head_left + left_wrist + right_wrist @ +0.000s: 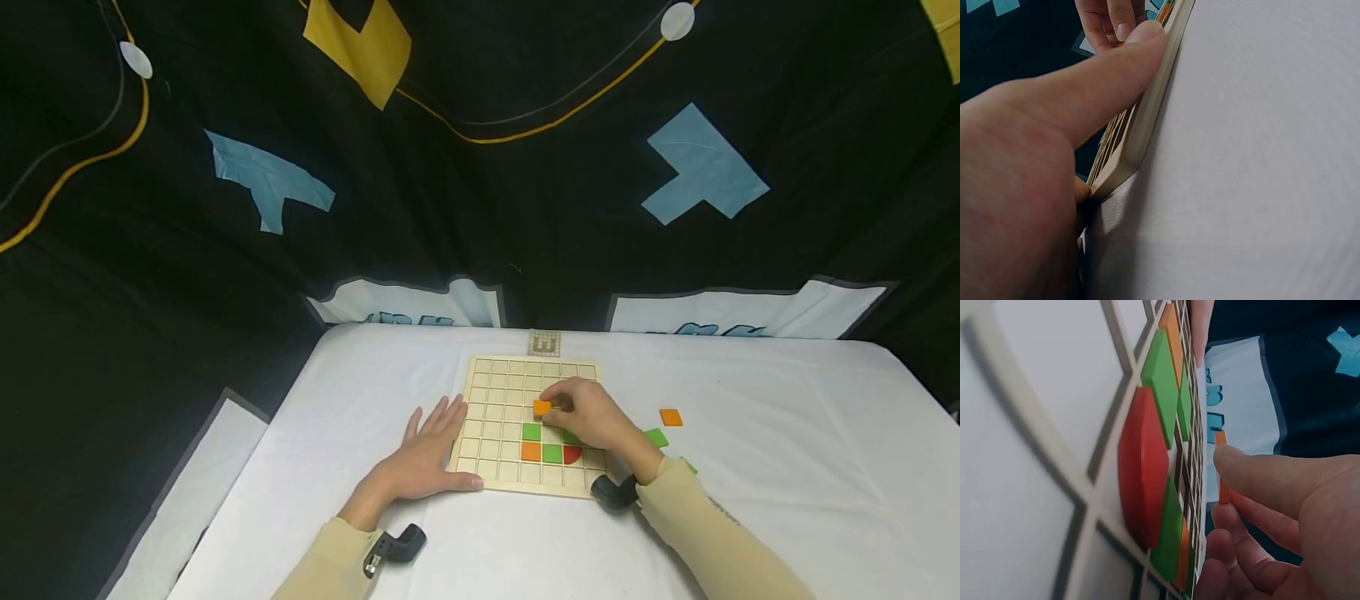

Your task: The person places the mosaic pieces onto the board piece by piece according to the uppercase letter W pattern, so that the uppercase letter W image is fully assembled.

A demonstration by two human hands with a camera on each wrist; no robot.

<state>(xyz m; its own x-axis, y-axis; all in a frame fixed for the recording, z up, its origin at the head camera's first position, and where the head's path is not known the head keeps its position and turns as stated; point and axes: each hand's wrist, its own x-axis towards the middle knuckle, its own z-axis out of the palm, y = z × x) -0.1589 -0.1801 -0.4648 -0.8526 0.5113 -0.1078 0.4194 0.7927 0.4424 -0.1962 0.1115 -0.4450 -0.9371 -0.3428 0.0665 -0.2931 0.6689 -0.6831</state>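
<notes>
A pale wooden grid board (491, 412) is holding a red rounded tile (572, 455) near its front right corner; past its right edge, an orange square tile (671, 417) is lying.

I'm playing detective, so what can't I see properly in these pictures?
Head view: the right hand hides some squares of the wooden board.
Head view: the right sleeve covers part of a green piece.
Head view: the small card has a pattern too small to make out.
Left wrist view: the left hand blocks part of the board.
</notes>
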